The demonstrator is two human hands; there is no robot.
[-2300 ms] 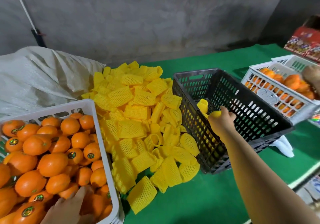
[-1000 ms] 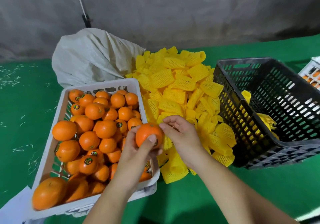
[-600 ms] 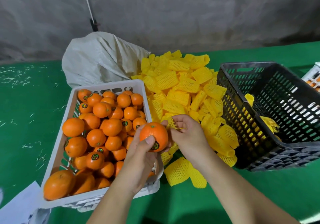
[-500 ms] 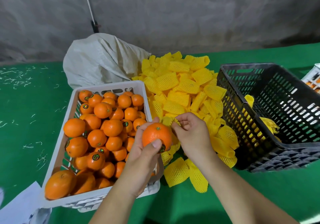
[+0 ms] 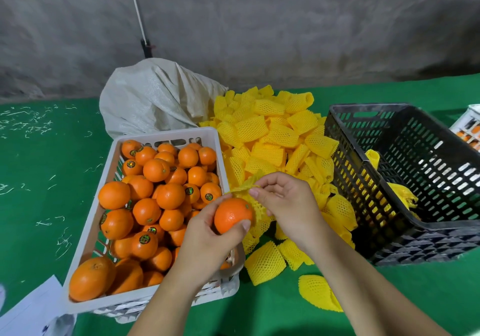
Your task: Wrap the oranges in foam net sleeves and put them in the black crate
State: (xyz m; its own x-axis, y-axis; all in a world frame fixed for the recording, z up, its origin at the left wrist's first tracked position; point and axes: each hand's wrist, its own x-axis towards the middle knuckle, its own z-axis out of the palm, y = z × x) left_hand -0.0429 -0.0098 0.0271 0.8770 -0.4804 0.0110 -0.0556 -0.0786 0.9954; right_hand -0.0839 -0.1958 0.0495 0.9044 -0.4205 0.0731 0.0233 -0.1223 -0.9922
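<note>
Sleeve (image 5: 255,206) stretched over orange (image 5: 232,215), black crate (image 5: 405,180) holding wrapped fruit (image 5: 400,195)

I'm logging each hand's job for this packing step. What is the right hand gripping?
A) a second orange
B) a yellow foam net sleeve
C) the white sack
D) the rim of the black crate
B: the right hand pinches a yellow foam net sleeve just above the orange that the left hand holds.
</note>
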